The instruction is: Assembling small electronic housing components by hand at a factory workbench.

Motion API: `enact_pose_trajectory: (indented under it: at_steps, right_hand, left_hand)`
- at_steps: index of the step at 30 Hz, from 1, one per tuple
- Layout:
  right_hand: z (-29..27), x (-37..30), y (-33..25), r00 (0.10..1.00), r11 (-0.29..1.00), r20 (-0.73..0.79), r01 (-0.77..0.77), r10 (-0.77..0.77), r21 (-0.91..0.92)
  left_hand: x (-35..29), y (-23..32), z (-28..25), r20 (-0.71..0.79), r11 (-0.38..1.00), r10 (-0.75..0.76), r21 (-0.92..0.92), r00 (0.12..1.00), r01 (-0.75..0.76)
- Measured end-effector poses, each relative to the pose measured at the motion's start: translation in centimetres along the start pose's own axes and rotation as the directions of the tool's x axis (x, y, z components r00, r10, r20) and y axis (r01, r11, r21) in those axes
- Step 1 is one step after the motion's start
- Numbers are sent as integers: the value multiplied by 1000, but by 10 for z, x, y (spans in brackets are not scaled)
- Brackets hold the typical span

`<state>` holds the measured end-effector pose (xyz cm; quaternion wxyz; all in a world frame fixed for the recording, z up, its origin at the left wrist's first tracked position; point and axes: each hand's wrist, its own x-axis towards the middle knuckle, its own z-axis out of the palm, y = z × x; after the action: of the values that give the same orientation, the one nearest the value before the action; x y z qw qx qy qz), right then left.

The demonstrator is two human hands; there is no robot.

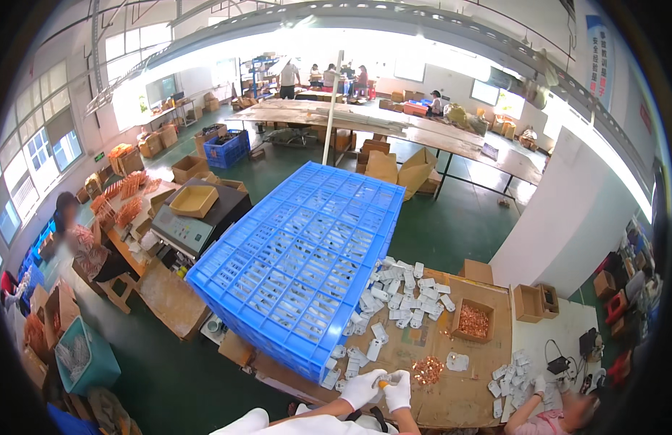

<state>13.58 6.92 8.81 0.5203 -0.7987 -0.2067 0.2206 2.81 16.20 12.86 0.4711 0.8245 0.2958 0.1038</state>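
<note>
White gloves cover both my hands, held close together over the near edge of the cardboard-topped bench (pixel 466 395). My left hand (pixel 361 389) is closed, its fingertips meeting those of my right hand (pixel 398 391), also closed. A small orange-yellow piece (pixel 383 383) shows between them; its kind is too small to tell, and the fingers hide the rest. Just ahead and right lies a loose pile of small copper-coloured parts (pixel 428 370), beside a pale flat plastic part (pixel 457 362). Many white plastic housings (pixel 401 290) are heaped farther off.
A large blue plastic crate (pixel 307 246) stands at the bench's left. A cardboard box (pixel 473 320) holds copper parts. At right, a co-worker's gloved hand (pixel 540 386) is near more white housings (pixel 511 377). Another person (pixel 89 243) sits left, past a dark machine (pixel 194 217).
</note>
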Motion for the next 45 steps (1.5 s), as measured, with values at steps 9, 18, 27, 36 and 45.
enact_pose_trajectory:
  at_steps: [9, 18, 27, 36, 45]
  right_hand:
    - [-9, -6, -26, 914, 969, 405, 92, 10, -232]
    - [-11, -40, -29, 910, 935, 407, 78, 75, -347]
    - [-24, -46, -21, 775, 952, 562, -297, 288, -79]
    - [-21, -58, -40, 980, 977, 172, -66, 101, -201]
    - [-33, -72, -46, 953, 856, 245, 274, -180, -438]
  left_hand:
    - [-17, 4, -31, 68, 994, 77, 76, 995, -82]
    - [-40, -4, -19, 120, 990, -12, 142, 993, -5]
    - [-50, 13, -22, 219, 990, -88, 129, 972, 61]
    - [-42, 16, -18, 175, 999, -20, 50, 984, 12]
    - [-37, 8, -19, 371, 977, -174, -49, 912, 207]
